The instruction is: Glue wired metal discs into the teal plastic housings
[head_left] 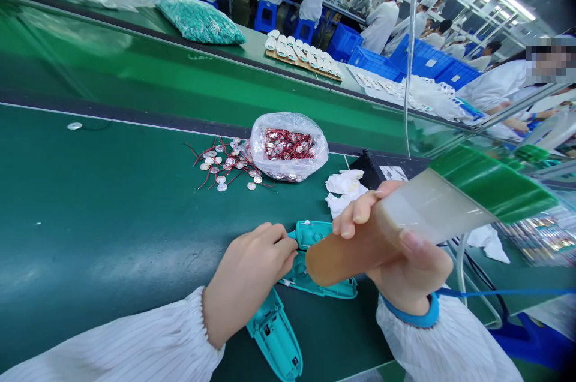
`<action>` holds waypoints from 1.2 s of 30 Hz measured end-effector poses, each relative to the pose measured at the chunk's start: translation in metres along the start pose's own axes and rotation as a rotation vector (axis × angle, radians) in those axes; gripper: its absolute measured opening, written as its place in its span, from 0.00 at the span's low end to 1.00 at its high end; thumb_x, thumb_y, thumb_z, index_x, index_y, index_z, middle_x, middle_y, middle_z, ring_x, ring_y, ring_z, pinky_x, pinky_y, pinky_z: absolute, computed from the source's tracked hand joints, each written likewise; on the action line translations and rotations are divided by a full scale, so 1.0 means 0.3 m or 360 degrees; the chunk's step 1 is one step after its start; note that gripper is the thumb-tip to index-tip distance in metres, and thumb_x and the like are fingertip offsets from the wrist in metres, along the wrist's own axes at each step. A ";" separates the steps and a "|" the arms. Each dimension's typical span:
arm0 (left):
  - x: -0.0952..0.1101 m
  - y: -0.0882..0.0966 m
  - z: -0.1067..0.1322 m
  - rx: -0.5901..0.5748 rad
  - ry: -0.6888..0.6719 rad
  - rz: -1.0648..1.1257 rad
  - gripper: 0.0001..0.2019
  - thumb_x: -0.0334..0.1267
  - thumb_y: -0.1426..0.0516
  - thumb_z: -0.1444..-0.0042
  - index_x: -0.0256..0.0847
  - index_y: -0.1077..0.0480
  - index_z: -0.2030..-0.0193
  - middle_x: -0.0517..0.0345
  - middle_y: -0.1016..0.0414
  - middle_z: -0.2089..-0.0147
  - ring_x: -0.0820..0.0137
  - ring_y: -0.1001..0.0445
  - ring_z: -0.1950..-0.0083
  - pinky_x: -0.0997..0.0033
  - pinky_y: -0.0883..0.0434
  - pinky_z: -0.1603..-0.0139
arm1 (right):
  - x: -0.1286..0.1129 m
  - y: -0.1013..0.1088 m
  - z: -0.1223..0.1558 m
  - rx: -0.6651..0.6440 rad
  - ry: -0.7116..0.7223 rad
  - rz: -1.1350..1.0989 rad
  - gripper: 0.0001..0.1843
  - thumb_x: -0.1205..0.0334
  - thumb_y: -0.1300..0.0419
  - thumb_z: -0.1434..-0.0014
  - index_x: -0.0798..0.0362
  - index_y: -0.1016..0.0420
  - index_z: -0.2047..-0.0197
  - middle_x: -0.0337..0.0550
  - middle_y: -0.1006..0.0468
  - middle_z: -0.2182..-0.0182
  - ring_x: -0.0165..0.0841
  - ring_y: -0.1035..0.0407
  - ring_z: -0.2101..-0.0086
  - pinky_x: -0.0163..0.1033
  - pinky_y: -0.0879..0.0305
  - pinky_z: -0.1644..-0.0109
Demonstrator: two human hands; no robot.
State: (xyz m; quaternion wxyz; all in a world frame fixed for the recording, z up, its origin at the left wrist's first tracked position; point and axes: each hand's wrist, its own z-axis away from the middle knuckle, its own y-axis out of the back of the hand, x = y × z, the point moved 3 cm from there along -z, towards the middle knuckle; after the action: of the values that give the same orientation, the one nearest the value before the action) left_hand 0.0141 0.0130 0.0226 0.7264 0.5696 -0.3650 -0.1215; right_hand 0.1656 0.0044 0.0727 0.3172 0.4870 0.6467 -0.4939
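Note:
My right hand (405,250) is wrapped round a tilted bottle-like container (432,205). It has a brown rounded end, a translucent whitish middle and a wide green end. The brown end points down over the teal plastic housings and hides part of them. My left hand (256,274) is closed, its fingertips pinched at the narrow end of a teal housing (315,229). Just below lies another open teal housing half (337,287). A third teal housing (281,340) lies under my left wrist, nearer to me, its inside facing up.
A clear bag (290,169) holds discs with red wires; more wired discs (220,166) lie beside it. White crumpled tissue (344,187) sits beyond my right hand. A raised green ledge carries a bag of teal parts (200,19) and a board of white parts (303,55). Co-workers sit beyond.

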 end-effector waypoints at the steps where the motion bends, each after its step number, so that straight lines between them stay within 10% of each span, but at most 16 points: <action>1: 0.000 0.000 0.000 -0.0003 -0.0001 0.0006 0.10 0.31 0.50 0.37 0.42 0.27 0.63 0.59 0.27 0.64 0.68 0.28 0.62 0.70 0.32 0.65 | -0.001 0.000 -0.002 -0.0024 -0.0004 0.0012 0.13 0.57 0.36 0.50 0.47 0.31 0.61 0.38 0.28 0.74 0.34 0.31 0.76 0.41 0.33 0.72; 24: -0.018 0.013 0.011 0.0284 -0.0097 0.0198 0.10 0.35 0.50 0.36 0.38 0.27 0.59 0.56 0.25 0.62 0.65 0.26 0.61 0.65 0.28 0.63 | -0.038 0.030 -0.013 0.0155 0.0035 -0.0058 0.14 0.56 0.35 0.54 0.48 0.29 0.63 0.37 0.27 0.76 0.34 0.31 0.78 0.39 0.32 0.74; 30: -0.053 0.103 0.122 0.0444 -0.0252 0.0388 0.11 0.37 0.52 0.36 0.46 0.30 0.53 0.57 0.27 0.53 0.66 0.29 0.52 0.68 0.27 0.56 | -0.046 0.046 -0.017 0.0220 0.0081 -0.0062 0.14 0.57 0.34 0.55 0.49 0.29 0.64 0.37 0.26 0.76 0.33 0.31 0.78 0.38 0.32 0.74; 36: -0.105 0.024 0.252 0.0329 -0.0292 -0.0022 0.19 0.39 0.52 0.36 0.53 0.40 0.38 0.55 0.41 0.35 0.57 0.37 0.40 0.56 0.27 0.49 | -0.040 0.038 -0.014 0.0177 0.0054 -0.0087 0.14 0.57 0.34 0.55 0.48 0.30 0.64 0.37 0.26 0.76 0.34 0.31 0.78 0.40 0.32 0.74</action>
State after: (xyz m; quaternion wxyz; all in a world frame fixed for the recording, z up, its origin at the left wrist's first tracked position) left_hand -0.0602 -0.0220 0.0232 0.6264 0.6305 -0.4364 -0.1399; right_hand 0.1806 0.0049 0.0810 0.2649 0.4944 0.6366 -0.5293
